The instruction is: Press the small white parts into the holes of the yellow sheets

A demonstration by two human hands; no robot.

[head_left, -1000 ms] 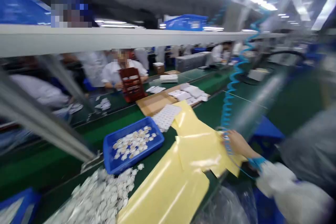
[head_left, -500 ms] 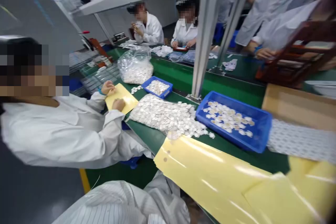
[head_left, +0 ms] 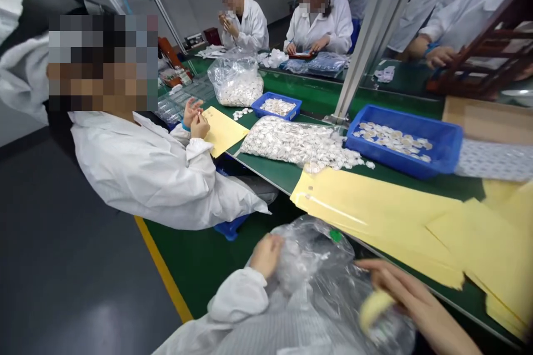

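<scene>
A clear plastic bag (head_left: pixel 320 266) with small white parts lies in my lap below the table edge. My left hand (head_left: pixel 265 254) is closed on the bag's left side. My right hand (head_left: pixel 402 294) rests on the bag's right side with fingers curled around a small pale yellow piece (head_left: pixel 373 307). Yellow paper sheets (head_left: pixel 375 211) lie on the green table just above the bag. A pile of small white discs (head_left: pixel 300 144) and a blue tray (head_left: pixel 406 140) holding more discs sit behind the sheets.
A person in a white coat sits to my left, hands (head_left: pixel 195 119) raised over a yellow sheet (head_left: pixel 222 130). Behind are another bag of discs (head_left: pixel 236 82), a small blue tray (head_left: pixel 277 105), a metal post (head_left: pixel 366 39), a cardboard box (head_left: pixel 487 119) and more workers across the belt.
The view has swung from the right end of the line to the left and down. Both my hands and the plastic bag in my lap have come into view.
</scene>
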